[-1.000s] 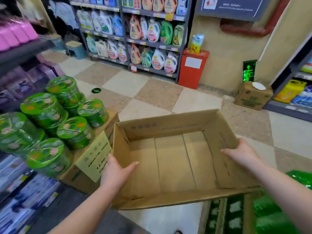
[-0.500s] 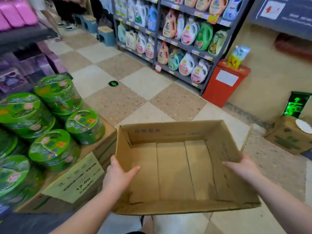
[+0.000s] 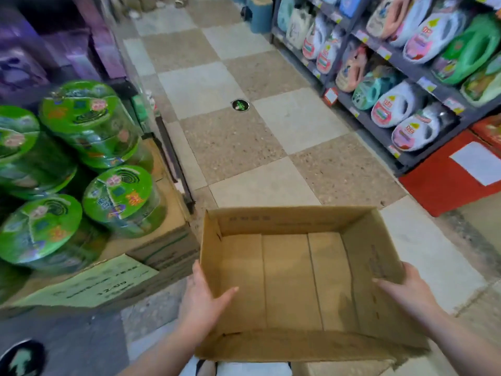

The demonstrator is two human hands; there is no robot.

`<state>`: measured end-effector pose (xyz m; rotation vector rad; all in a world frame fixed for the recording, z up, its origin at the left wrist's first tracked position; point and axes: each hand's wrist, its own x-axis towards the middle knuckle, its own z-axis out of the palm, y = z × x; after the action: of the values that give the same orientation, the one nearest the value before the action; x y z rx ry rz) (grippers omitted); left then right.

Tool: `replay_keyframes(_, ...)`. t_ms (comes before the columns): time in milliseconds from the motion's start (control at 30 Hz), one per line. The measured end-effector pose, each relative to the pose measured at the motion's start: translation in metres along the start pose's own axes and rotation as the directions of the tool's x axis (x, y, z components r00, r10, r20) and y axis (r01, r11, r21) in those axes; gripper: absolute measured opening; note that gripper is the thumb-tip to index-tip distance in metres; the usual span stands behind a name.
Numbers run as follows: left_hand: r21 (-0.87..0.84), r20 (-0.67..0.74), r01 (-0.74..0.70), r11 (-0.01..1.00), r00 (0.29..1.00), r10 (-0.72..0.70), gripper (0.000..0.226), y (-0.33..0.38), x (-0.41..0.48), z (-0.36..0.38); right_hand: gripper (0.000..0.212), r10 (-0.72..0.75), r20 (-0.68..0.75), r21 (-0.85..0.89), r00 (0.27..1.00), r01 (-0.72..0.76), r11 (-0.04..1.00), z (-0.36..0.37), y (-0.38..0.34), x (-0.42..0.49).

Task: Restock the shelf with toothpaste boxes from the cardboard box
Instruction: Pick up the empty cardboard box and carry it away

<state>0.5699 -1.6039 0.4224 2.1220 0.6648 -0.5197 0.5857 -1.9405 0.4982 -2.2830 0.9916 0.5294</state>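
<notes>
I hold an open cardboard box (image 3: 287, 283) in front of me above the floor, and nothing lies inside it. My left hand (image 3: 202, 299) grips its left wall, thumb inside and fingers outside. My right hand (image 3: 406, 293) grips the right wall the same way. No toothpaste boxes show in this view.
Stacked green round packs (image 3: 86, 158) sit on a carton with a price sign (image 3: 105, 283) at my left. A shelf of detergent bottles (image 3: 406, 77) runs along the right, with a red bin (image 3: 450, 175) at its near end. Checkered floor tiles (image 3: 230, 142) stretch ahead down the aisle.
My view has swung left and down the aisle; the detergent shelf and red bin have slid to the right. The box stays held in both hands, now lower in view.
</notes>
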Motion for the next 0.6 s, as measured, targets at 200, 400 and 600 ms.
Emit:
replay_keyframes(200,-0.132,-0.085,0.181,0.975,0.978,-0.193,0.105,-0.007,0.034,0.061,0.065,-0.084,0.201,-0.092,0.976,0.104,0.99,0.029,-0.026,0.113)
replay_keyframes(400,-0.206,-0.122,0.317,0.926,0.93,-0.346,0.098,-0.058,0.069,0.118,0.071,-0.139,0.311,-0.179,0.94,0.202,0.963,0.101,-0.02,0.197)
replay_keyframes(600,-0.212,-0.142,0.429,0.878,0.875,-0.462,0.096,-0.141,0.121,0.174,0.071,-0.134,0.417,-0.211,0.899,0.239,0.948,0.213,-0.002,0.265)
